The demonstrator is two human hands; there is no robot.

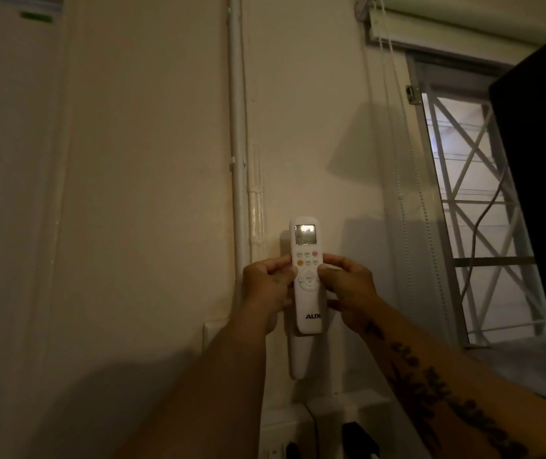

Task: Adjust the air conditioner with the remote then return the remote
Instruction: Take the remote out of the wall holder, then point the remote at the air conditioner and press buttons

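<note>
A: What are the fingers (281, 260) doing?

B: Both sets pinch the remote (308, 276) by its edges, left hand (266, 286) on its left side, right hand (347, 289) on its right, thumbs near the buttons.

A: And where is the remote?

B: Upright against the wall (152, 193), screen on top, its lower end just over a white holder (299, 356) fixed there. A pipe (236, 127) runs to the left, a window (476, 210) on the right.

Remote (308, 279) was white, orange and pink buttons; wall (152, 160) cream; window grille (463, 180) white, crisscross pattern.
</note>
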